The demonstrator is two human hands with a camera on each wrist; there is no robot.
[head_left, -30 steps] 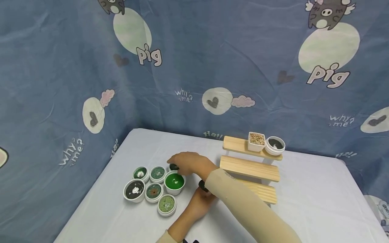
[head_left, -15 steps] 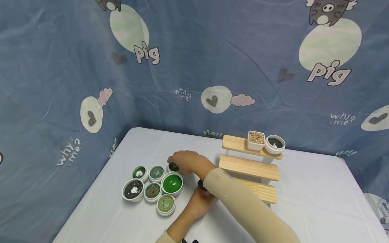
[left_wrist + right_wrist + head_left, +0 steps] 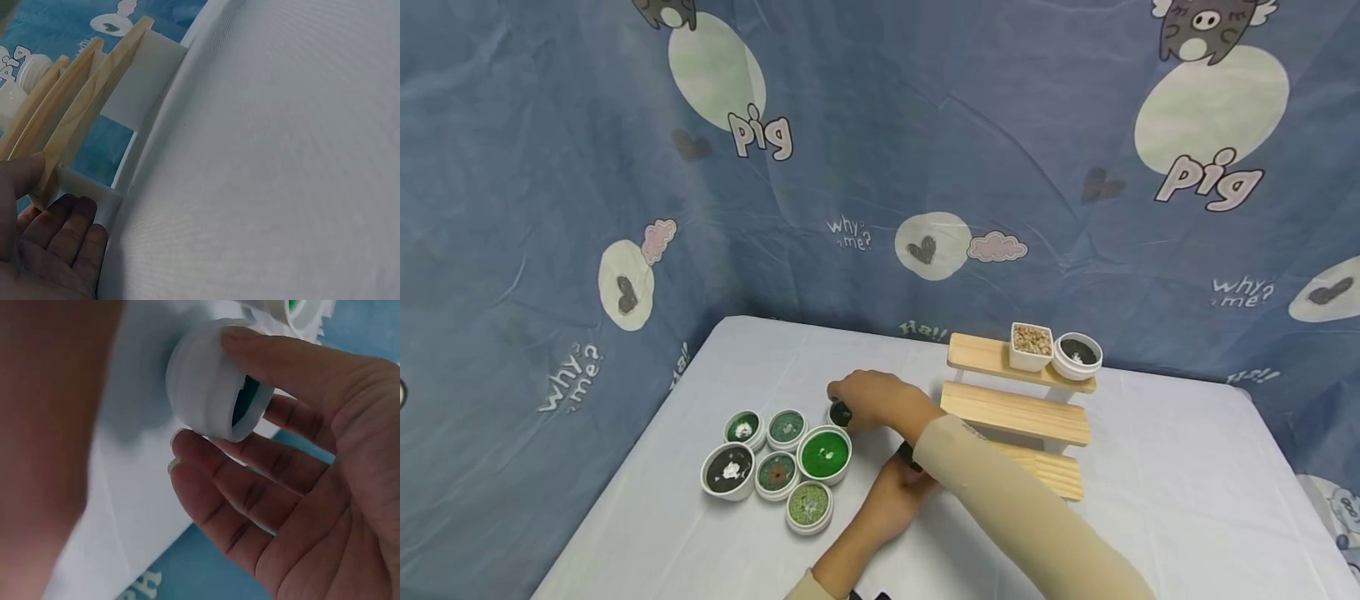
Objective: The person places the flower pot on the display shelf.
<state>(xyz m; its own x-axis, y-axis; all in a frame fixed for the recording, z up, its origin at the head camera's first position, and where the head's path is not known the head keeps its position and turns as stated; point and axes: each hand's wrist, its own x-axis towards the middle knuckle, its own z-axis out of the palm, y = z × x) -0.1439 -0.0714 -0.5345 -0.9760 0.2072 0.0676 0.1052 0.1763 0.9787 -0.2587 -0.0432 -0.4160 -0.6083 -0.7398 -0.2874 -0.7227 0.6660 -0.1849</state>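
Note:
My right hand (image 3: 880,400) holds a small round white pot (image 3: 839,414) with dark green content. In the right wrist view the thumb and fingers are around this white pot (image 3: 203,384), and its mouth is tilted. A three-step wooden stand (image 3: 1015,412) with pale supports stands at the centre right. My left hand (image 3: 891,500) grips the left end of its lowest step, partly hidden by the right sleeve. In the left wrist view the left thumb lies on the wooden step (image 3: 94,100), with the fingers bent below it beside the support.
On the left side several white pots stand in a cluster, among them a bright green one (image 3: 825,455), a black one (image 3: 728,471) and a mossy one (image 3: 809,507). The top step carries a square pot of tan bits (image 3: 1031,346) and a round dark pot (image 3: 1077,357).
My right hand has moved slightly to the right with the white pot, away from the cluster. The bright green pot shifted a little to the left earlier. My left hand stays at the stand.

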